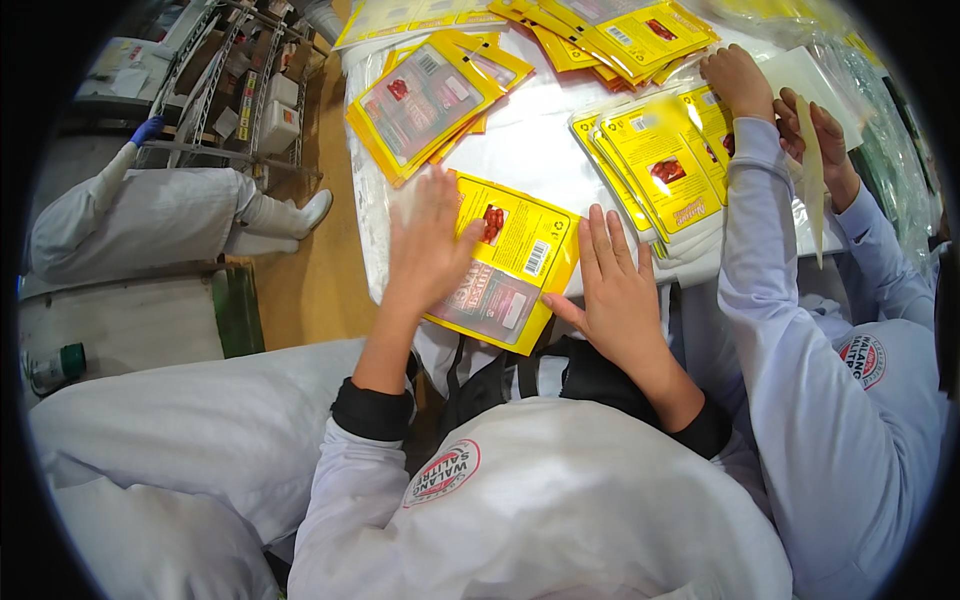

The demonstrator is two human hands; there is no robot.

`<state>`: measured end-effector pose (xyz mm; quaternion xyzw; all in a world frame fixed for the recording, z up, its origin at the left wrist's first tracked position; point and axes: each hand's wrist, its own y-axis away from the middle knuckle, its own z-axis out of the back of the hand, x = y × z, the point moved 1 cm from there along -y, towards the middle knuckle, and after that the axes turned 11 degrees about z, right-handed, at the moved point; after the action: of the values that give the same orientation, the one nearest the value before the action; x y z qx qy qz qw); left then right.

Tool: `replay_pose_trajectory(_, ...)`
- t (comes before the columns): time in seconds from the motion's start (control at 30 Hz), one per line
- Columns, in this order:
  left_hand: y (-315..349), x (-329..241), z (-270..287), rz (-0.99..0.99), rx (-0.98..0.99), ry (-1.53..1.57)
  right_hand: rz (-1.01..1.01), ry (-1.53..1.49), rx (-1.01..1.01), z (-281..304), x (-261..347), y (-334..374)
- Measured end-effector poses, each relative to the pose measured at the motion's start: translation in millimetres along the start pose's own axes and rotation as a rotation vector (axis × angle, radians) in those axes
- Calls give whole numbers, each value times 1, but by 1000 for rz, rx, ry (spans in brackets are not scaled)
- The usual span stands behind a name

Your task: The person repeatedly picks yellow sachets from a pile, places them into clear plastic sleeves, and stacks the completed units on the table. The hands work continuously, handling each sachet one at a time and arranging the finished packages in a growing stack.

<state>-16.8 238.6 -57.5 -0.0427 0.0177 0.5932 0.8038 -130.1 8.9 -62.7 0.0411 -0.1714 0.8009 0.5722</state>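
Note:
In front of me, a yellow packaging pouch [512,228] with a clear window, a small picture of red food and a barcode lies flat at the table's near edge. My left hand [432,240] is over its left side, fingers stretched out and blurred by motion. My right hand [622,300] rests along the pouch's right edge, fingers straight and thumb apart, touching its lower right part. Neither hand grips anything. Just beyond my left hand lies a loose stack of similar pouches [425,95], partly spread.
The table has a white cover [540,135]. More pouches [630,45] are piled at the back; another stack [665,165] stands right. A co-worker's hand [740,80] touches that stack; another hand [835,140] holds a pale strip [808,180]. Shelving [250,90] stands far left.

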Motion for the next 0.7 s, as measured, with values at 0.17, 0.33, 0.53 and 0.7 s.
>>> replay_pose_trajectory(0.17, 26, -36, 12, 62, -26, 179, -7, -261, -134, 0, -9, 0)
replay_pose_trajectory(0.33, 69, -102, 27, -212, 45, 259, -82, -932, -529, 16, -30, 6)
replay_pose_trajectory(0.53, -7, -77, 128, -207, -556, 659, -22, -769, -804, 37, -60, 26)
replay_pose_trajectory(0.7, -119, -109, 109, -461, -882, 424, 30, -527, -743, 40, -60, 22)
